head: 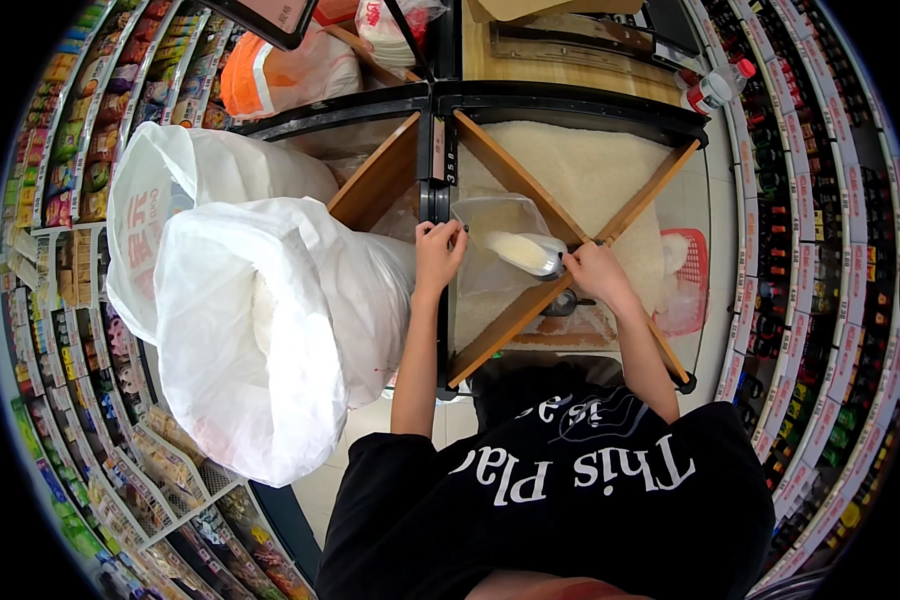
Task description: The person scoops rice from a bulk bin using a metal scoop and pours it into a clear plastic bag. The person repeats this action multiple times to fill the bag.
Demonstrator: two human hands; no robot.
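My left hand [441,247] pinches the edge of a clear plastic bag [471,262] beside the black bin frame. The bag hangs over the left compartment of a bin with crossed wooden dividers [521,176]. In my right hand [596,271] is a scoop [549,259] heaped with white rice [517,249]; it is at the bag, but I cannot tell how far inside. Loose rice [592,161] fills the bin's far compartment. Another scoop [562,304] lies in the near compartment, partly behind a divider and my right arm.
Two large white woven sacks stand at left, the front sack [270,322] open with rice inside. A red plastic basket [682,277] is right of the bin. A water bottle [720,86] lies at the far right corner. Stocked shelves [795,247] line both sides.
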